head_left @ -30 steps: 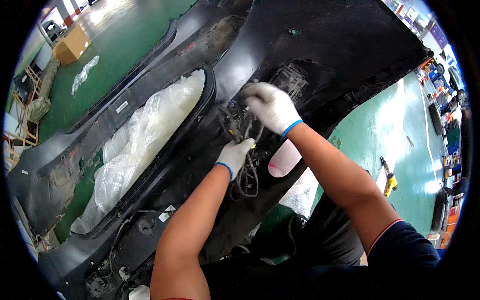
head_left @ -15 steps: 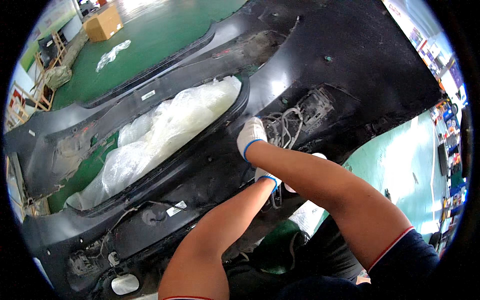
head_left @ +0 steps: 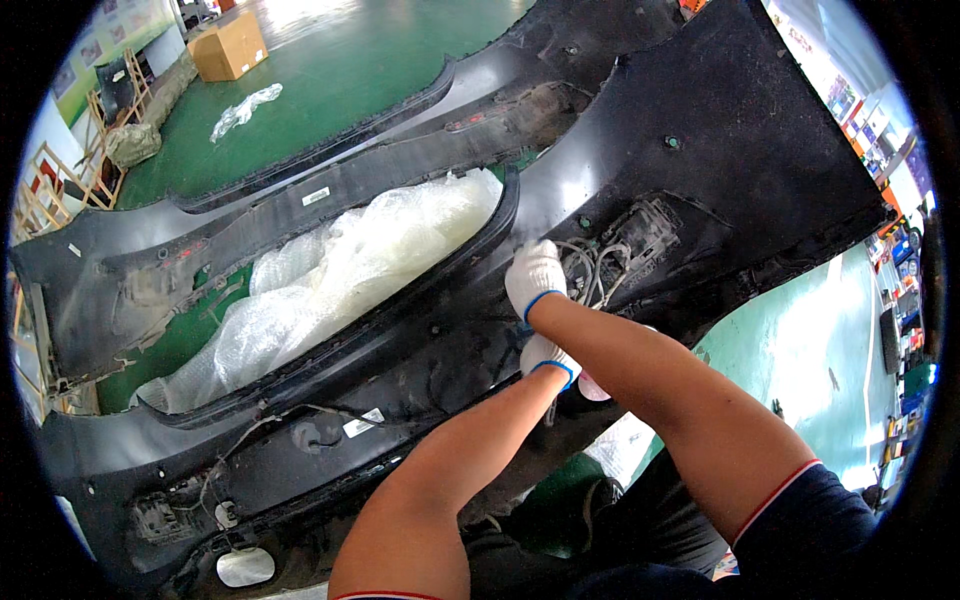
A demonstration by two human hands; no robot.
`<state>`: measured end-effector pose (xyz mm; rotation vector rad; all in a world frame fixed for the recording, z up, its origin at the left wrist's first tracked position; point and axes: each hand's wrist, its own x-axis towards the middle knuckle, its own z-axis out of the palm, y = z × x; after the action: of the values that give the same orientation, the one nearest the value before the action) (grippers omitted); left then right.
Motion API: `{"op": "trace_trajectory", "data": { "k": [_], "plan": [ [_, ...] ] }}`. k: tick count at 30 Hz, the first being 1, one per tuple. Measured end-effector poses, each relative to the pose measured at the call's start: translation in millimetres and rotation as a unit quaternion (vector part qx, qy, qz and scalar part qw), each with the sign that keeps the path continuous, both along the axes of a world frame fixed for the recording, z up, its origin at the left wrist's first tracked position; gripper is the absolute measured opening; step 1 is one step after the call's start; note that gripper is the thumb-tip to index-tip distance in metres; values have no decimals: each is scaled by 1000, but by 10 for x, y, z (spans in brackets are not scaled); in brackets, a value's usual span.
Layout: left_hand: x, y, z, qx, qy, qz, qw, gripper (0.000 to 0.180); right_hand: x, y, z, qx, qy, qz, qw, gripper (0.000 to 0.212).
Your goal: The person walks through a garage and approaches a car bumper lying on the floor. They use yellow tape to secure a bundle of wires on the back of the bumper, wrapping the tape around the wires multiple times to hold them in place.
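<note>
A black car bumper cover (head_left: 420,360) lies in front of me, its dusty inner side up. My right hand (head_left: 537,272), in a white knit glove with a blue cuff, is curled closed against it; whatever it holds is hidden. Beside that hand a bundle of grey wiring (head_left: 598,268) loops next to a dusty rectangular bracket (head_left: 648,232). Just below, my left hand (head_left: 545,354), gloved the same way, is close to the bumper surface, its fingers hidden behind my right hand and forearm. A thin cable (head_left: 240,435) runs along the bumper's left part.
Clear bubble wrap (head_left: 345,265) lies in the gap between this bumper and a second black bumper (head_left: 350,165) behind it. On the green floor (head_left: 330,80) are a cardboard box (head_left: 228,47) and a plastic scrap (head_left: 245,112). Crowded shelves (head_left: 905,330) line the far right.
The view has shifted, so the bumpers and both hands appear slightly farther right. My hands stay close together by the wiring, with more of the left glove showing.
</note>
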<state>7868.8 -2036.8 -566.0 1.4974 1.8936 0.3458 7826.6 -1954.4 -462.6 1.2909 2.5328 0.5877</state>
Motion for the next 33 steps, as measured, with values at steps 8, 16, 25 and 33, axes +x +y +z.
{"op": "trace_trajectory", "data": {
  "k": [8,16,25,33],
  "plan": [
    [-521,123,-227,79,-153,3,985,64,108,-266,947,-203,252,30,946,25],
    [-1137,2,378,-102,-314,44,943,54,1561,-596,1047,-363,342,-168,851,41],
    [-1054,36,868,-122,-452,69,881,48,1891,-395,-146,-391,354,-147,837,36],
    [-570,-174,1091,-116,-479,-73,867,47,1595,-106,-1658,-328,315,-134,881,40]
  ]
}}
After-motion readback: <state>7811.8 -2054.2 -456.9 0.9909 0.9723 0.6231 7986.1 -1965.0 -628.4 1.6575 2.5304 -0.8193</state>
